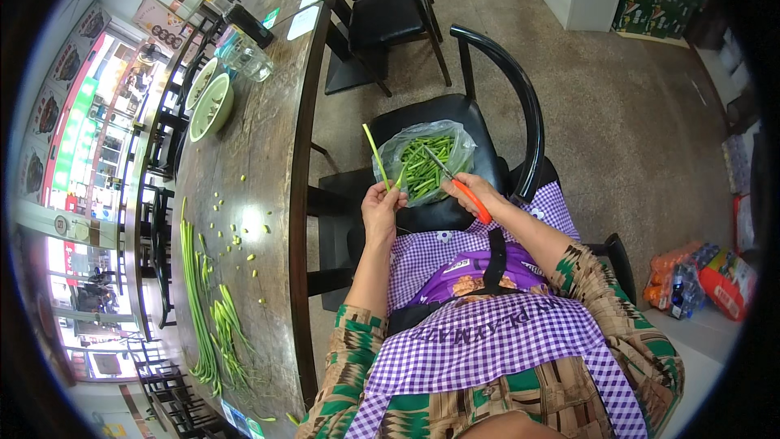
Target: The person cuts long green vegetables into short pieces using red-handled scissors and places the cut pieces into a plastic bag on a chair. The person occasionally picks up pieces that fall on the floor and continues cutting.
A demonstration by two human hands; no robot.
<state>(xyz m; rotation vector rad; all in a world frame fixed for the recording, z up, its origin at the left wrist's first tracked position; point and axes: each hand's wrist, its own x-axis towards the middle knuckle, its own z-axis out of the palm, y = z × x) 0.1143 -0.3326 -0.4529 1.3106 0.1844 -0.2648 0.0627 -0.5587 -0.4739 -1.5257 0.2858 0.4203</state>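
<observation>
My left hand (384, 204) pinches a green flower stalk (375, 149), likely garlic scape, near the left rim of a clear plastic bag (466, 147). Orange-handled scissors (472, 198) are in my right hand (481, 192), their blades pointing up and left over the bag. Cut green pieces (420, 164) fill the bag, which rests on a black chair seat (448, 111). Long whole stalks (194, 299) lie on the wooden table (268, 152) to the left, beside a bunch of cut-off tips (228, 323). Small pale-green bits are scattered nearby.
Farther along the table stand two bowls (211, 108), a clear jug (253, 64) and a dark bottle with a yellow cap (244, 21). The chair's curved black backrest (524, 85) rises beyond my right hand. Filled plastic bags (701, 280) sit at the right.
</observation>
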